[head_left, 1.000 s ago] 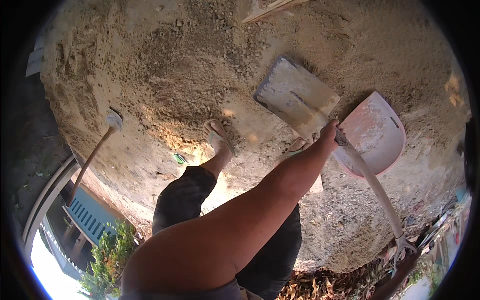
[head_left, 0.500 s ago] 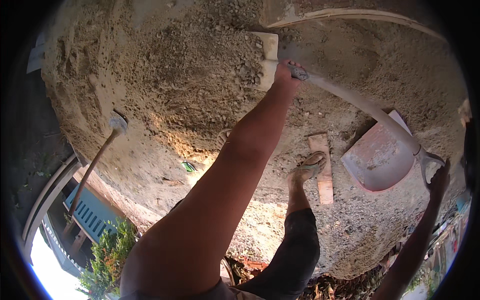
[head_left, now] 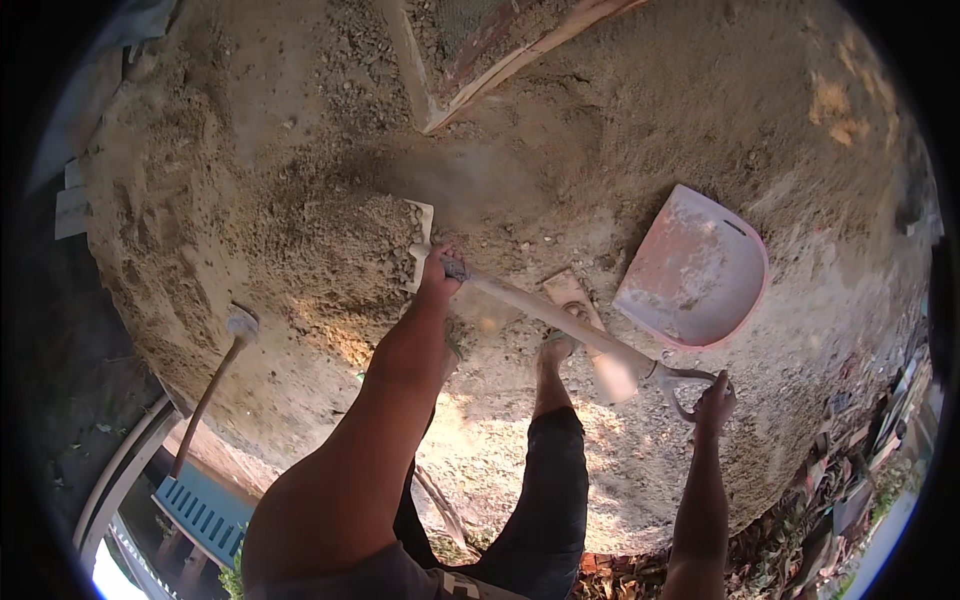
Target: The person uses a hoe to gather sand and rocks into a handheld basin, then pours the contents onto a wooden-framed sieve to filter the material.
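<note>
Holds a shovel (head_left: pixel 550 318) aslant in front of the legs (head_left: pixel 553 470), with the blade (head_left: pixel 425 224) at the left, partly under loose soil (head_left: pixel 320 210), and with the end handle (head_left: pixel 666 378) at the right, nearer to the body. Should handle as a stiff, long tool, not fragile, light toward the handle and heavier toward the blade, especially with soil upon it. Could slip or turn a little in a loose palm, because of dry dust. Best to take hold at two places: low on the shaft (head_left: pixel 510 299) for bearing weight, and at the handle for stopping any twist. Grips so already: with the left hand (head_left: pixel 437 270) wrapped firmly around the shaft close to the blade, and with the right hand (head_left: pixel 714 402) closed around the outer part of the handle. Looks well used: pale and wooden along the shaft, darker grey near the left hand, greyish and forked at the handle, pale and dusty at the visible edge of the blade.
</note>
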Tool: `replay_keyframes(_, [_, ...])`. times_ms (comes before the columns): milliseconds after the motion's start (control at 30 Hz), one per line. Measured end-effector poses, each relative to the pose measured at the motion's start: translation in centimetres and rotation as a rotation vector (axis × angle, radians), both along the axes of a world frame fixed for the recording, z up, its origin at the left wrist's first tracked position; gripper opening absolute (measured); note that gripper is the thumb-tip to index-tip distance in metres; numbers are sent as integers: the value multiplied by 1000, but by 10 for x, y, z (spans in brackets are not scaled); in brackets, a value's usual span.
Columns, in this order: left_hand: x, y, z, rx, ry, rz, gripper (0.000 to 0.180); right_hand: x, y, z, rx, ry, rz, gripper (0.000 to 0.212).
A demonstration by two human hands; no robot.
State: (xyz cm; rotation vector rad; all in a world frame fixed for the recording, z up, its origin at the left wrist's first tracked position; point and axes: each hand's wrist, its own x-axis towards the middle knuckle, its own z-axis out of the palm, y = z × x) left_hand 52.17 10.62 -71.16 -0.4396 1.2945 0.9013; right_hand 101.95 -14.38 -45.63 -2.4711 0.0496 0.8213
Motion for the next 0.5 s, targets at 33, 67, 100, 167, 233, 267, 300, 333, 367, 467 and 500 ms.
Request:
replay_keyframes(33, [-6,-9,19,-37,17,20,13,1,-9,13,-45,-1,26,44])
replay_keyframes(67, [-8,-19,40,-69,20,34,12,7,-29,24,-26,17,18,47])
replay_keyframes(100, [-7,-30,62,-120,64,22,13,10,-43,45,-78,80,-10,51])
replay_keyframes(167, [9,-41,110,-130,132,-64,16,15,-81,80,-273,44,-60,56])
replay_keyframes(233, [-96,-65,145,-109,140,-46,15,-29,-76,102,-289,329,-165,56])
replay_keyframes(267, [-55,-48,162,-165,156,-101,14,-12,-120,116,-334,216,-99,54])
replay_keyframes(300, [-45,-35,189,-221,232,-145,12,-28,-117,161,-154,340,-125,52])
replay_keyframes(333, [-84,-22,214,-162,241,-235,10,-47,-103,189,-161,493,-282,51])
replay_keyframes(367, [-115,4,244,-108,259,-329,8,-70,-89,220,-145,530,-298,48])
replay_keyframes(467, [-71,104,353,-17,553,-405,9,-110,-88,280,-27,643,-432,50])
replay_keyframes(500, [-51,129,389,30,569,-444,11,-123,-90,292,39,695,-424,51])
